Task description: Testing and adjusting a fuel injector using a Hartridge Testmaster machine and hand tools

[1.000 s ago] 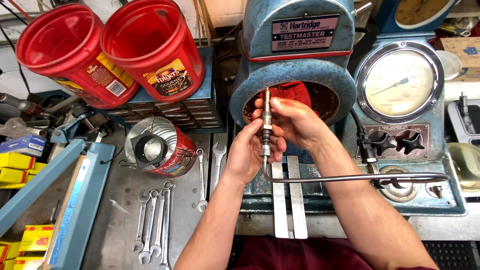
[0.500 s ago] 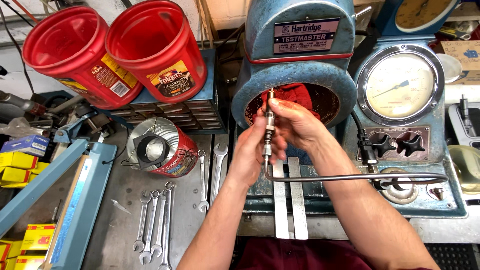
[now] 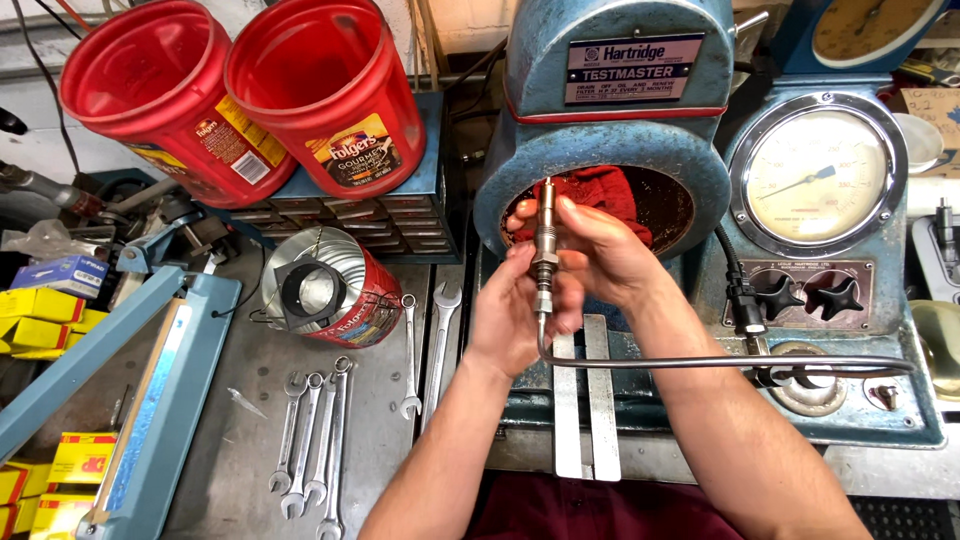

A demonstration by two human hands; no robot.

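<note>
Hands, left hand (image 3: 515,310) and right hand (image 3: 600,255), pinch the upright injector (image 3: 545,250) before the blue tester (image 3: 610,140), its steel pipe (image 3: 720,362) already attached.

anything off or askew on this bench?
One thing: a metal can lies tipped on its side left of the tester, open mouth facing the camera, beside the wrenches. Two red tubs lean tilted on the drawer cabinet. Nothing spilled. Both hands, left hand and right hand, hold the injector upright.

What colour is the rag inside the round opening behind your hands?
Red, a crumpled cloth rag in the blue machine's round opening; head view.
</note>
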